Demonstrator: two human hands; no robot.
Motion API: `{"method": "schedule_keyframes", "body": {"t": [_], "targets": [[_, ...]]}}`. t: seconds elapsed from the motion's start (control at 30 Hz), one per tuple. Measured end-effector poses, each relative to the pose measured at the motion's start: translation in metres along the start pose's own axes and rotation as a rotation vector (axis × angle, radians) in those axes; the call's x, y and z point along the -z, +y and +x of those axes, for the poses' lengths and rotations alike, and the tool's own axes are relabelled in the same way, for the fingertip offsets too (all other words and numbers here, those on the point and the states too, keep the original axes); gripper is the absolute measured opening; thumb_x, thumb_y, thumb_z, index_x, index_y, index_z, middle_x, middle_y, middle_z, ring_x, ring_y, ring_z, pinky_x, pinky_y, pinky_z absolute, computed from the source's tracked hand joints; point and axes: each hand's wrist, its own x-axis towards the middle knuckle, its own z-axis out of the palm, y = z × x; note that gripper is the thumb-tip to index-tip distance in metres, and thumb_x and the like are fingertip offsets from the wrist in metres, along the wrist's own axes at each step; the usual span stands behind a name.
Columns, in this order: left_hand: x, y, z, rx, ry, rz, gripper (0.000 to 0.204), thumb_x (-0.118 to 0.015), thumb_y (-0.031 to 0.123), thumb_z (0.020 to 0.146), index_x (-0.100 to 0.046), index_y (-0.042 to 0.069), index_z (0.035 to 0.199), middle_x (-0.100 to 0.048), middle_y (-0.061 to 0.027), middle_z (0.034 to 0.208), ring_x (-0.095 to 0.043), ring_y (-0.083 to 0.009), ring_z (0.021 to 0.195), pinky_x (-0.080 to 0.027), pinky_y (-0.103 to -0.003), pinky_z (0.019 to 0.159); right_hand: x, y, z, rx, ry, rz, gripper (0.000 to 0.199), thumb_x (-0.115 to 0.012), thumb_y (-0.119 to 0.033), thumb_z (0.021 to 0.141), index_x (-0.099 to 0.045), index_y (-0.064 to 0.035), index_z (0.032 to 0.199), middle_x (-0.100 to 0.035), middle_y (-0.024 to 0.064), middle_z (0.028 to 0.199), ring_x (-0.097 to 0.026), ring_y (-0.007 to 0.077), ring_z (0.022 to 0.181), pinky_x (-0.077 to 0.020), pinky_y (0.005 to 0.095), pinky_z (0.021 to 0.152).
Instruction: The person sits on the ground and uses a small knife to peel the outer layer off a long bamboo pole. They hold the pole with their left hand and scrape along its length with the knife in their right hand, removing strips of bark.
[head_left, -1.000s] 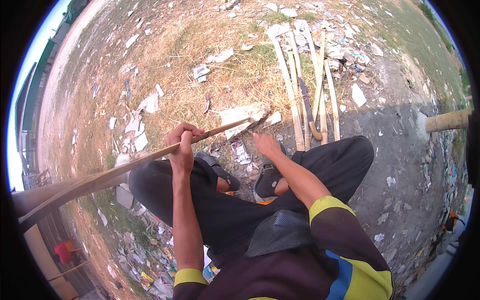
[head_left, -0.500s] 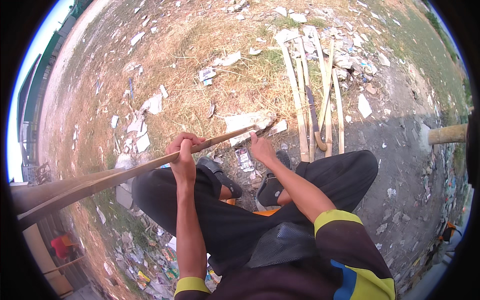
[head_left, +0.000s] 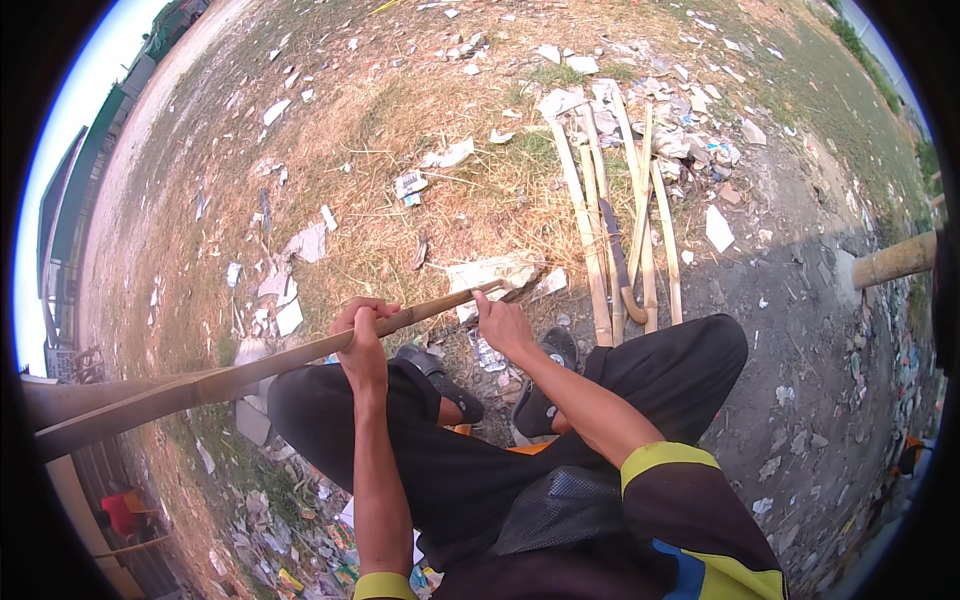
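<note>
A long split bamboo strip [head_left: 270,363] runs from the far left edge up across my left knee, its narrow end over the ground before my feet. My left hand [head_left: 362,335] is closed around it a little beyond the knee. At the narrow end, my right hand [head_left: 505,326] has its fingers closed, with the thumb side against the strip. What its curled fingers cover is hidden. To the right lie several pale bamboo strips [head_left: 588,235], side by side, some crossing. Among them rests a long dark-bladed knife [head_left: 614,245] with a curved wooden handle.
A thick bamboo pole [head_left: 895,260] juts in at the right. Under the strip at the left lies another thick pole [head_left: 100,400]. Paper scraps and rubble [head_left: 690,140] litter the dry grass. My crossed legs and dark shoes [head_left: 545,400] are just below the strip.
My right hand has shifted slightly left along the strip's end, toward my left hand. The left hand keeps its grip. The whole view has tilted a little.
</note>
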Motion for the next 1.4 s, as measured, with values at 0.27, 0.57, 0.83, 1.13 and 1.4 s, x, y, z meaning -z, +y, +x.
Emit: {"method": "schedule_keyframes", "body": {"t": [0.27, 0.57, 0.83, 1.13, 1.4], "targets": [[-0.002, 0.006, -0.005, -0.048, -0.034, 0.057, 0.024, -0.042, 0.007, 0.083, -0.06, -0.005, 0.072, -0.061, -0.0102, 0.071, -0.069, -0.023, 0.079, -0.05, -0.032, 0.076, 0.01, 0.01, 0.0, -0.095, -0.061, 0.009, 0.074, -0.022, -0.046, 0.1, -0.067, 0.0077, 0.075, -0.062, 0.0335, 0.078, -0.061, 0.0493, 0.084, -0.0466, 0.0538, 0.083], [-0.01, 0.005, -0.002, -0.084, -0.056, 0.031, 0.023, -0.042, 0.005, 0.083, -0.06, -0.005, 0.072, -0.064, -0.0128, 0.071, -0.069, -0.0234, 0.079, -0.05, -0.031, 0.075, -0.001, 0.035, 0.007, -0.082, 0.003, -0.002, 0.077, -0.022, -0.048, 0.1, -0.066, 0.01, 0.073, -0.062, 0.0342, 0.08, -0.061, 0.0495, 0.087, -0.0465, 0.0526, 0.085], [-0.009, 0.006, -0.011, -0.086, -0.086, 0.097, 0.026, -0.041, 0.008, 0.084, -0.06, -0.005, 0.072, -0.065, -0.014, 0.073, -0.069, -0.0242, 0.08, -0.049, -0.032, 0.077, 0.007, 0.028, 0.01, -0.099, 0.016, -0.022, 0.079, -0.024, -0.051, 0.099, -0.067, 0.0091, 0.072, -0.062, 0.0342, 0.074, -0.063, 0.0494, 0.08, -0.0494, 0.0544, 0.079], [-0.009, 0.001, -0.01, -0.126, -0.113, 0.056, 0.025, -0.04, 0.005, 0.083, -0.06, -0.006, 0.073, -0.062, -0.0119, 0.071, -0.07, -0.0265, 0.079, -0.052, -0.032, 0.077, -0.001, 0.088, 0.019, -0.296, -0.039, -0.127, 0.074, -0.025, -0.053, 0.098, -0.069, 0.0058, 0.095, -0.064, 0.0312, 0.102, -0.061, 0.045, 0.099, -0.0471, 0.0515, 0.089], [-0.003, 0.002, -0.004, -0.033, -0.106, 0.047, 0.026, -0.041, 0.008, 0.082, -0.061, -0.007, 0.074, -0.067, -0.0164, 0.076, -0.068, -0.0232, 0.079, -0.05, -0.031, 0.079, 0.004, 0.048, 0.019, -0.126, -0.041, 0.072, 0.08, -0.019, -0.055, 0.098, -0.067, 0.0073, 0.084, -0.063, 0.0342, 0.088, -0.061, 0.0471, 0.095, -0.0449, 0.0538, 0.09]]}}
